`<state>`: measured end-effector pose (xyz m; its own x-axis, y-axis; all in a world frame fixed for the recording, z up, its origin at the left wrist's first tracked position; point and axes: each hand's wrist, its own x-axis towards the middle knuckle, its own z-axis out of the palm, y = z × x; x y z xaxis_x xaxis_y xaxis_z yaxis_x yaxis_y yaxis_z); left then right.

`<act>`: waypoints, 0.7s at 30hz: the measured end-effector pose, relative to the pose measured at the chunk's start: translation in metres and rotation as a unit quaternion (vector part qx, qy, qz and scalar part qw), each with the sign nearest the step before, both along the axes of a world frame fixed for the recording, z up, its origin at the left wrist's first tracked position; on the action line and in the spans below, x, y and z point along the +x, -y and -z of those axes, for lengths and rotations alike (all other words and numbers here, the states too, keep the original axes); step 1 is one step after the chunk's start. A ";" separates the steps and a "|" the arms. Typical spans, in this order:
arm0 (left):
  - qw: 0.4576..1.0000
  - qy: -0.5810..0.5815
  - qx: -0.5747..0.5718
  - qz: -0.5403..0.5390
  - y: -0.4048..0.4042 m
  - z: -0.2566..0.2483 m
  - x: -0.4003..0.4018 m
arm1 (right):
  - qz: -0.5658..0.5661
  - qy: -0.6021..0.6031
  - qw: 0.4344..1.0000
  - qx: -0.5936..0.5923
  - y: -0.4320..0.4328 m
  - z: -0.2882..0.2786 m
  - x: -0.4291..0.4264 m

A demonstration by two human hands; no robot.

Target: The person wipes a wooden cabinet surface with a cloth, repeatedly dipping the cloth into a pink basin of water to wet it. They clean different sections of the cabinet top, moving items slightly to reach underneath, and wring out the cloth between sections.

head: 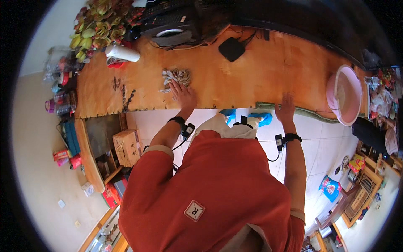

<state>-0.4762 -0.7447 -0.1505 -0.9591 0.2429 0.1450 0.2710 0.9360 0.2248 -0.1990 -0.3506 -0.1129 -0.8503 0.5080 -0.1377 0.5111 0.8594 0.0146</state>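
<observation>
My left hand [184,96] presses its fingers down on a crumpled, patterned cloth [176,77], which lies on the orange-brown wooden tabletop [201,69]. Part of the cloth is covered by the fingers. My right hand [286,107] is empty and extended at the table's front edge, beside a green folded strip of cloth [283,108]; its fingertips are blurred. Each wrist wears a black strap with a small device.
A pink basin with cloudy water [330,94] stands at the table's right end. Farther back are a black box with a cable [232,49], a white cylinder [122,53] and artificial flowers [97,28]. A cardboard box [126,147] sits below at left.
</observation>
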 end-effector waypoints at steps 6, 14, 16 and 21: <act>0.984 0.007 0.037 0.173 -0.029 -0.014 0.023 | 0.053 0.016 0.998 -0.017 0.009 0.005 -0.001; 0.867 0.052 -0.073 0.490 -0.119 -0.049 0.034 | 0.063 0.037 0.996 -0.042 0.002 -0.017 -0.009; 0.836 0.033 -0.057 0.544 -0.142 -0.053 0.038 | 0.054 0.015 0.998 -0.036 0.003 -0.023 -0.007; 0.794 0.053 0.010 0.605 -0.201 -0.059 0.059 | 0.076 0.003 0.993 -0.089 -0.002 -0.029 -0.003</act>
<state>-0.4171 -0.5437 -0.0916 -0.0317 0.9949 0.0954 0.9482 -0.0003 0.3177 -0.2021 -0.3482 -0.0844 -0.7651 0.5967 -0.2420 0.6348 0.7621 -0.1277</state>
